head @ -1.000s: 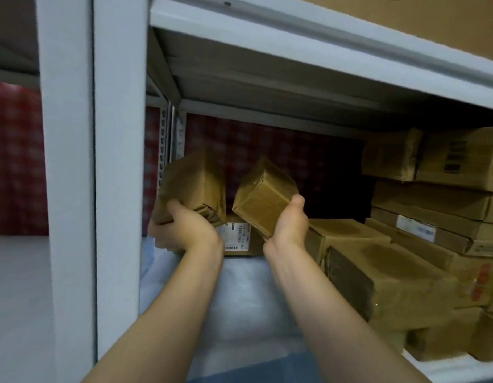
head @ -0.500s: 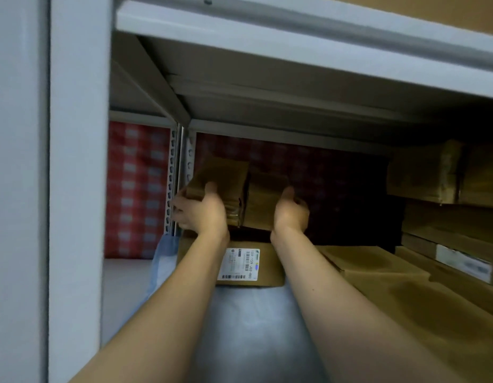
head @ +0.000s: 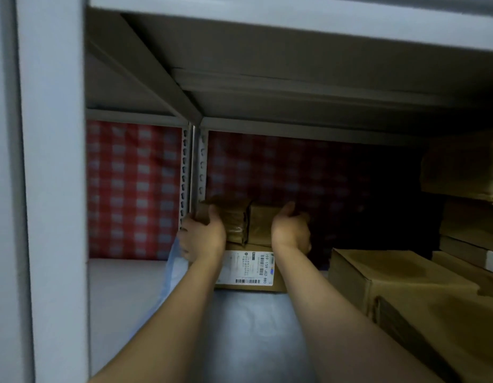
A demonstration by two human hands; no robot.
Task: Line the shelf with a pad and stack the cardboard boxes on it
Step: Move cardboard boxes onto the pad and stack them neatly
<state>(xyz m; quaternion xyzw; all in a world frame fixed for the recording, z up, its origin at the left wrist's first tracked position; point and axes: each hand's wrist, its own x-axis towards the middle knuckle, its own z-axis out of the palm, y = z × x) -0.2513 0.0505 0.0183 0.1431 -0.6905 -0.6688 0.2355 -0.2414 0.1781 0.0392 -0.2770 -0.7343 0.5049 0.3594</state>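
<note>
Two small brown cardboard boxes sit side by side, touching, on a flat brown cardboard box with a white barcode label, deep in the grey metal shelf near 12 o'clock. The left hand grips the left small box, thumb over its front face. The right hand clasps the right small box, thumb raised beside its top edge. The labelled box lies on a pale blue-grey pad lining the shelf. Larger brown cardboard boxes are stacked at 3 o'clock. A red-and-white checked cloth hangs behind at 10 o'clock.
</note>
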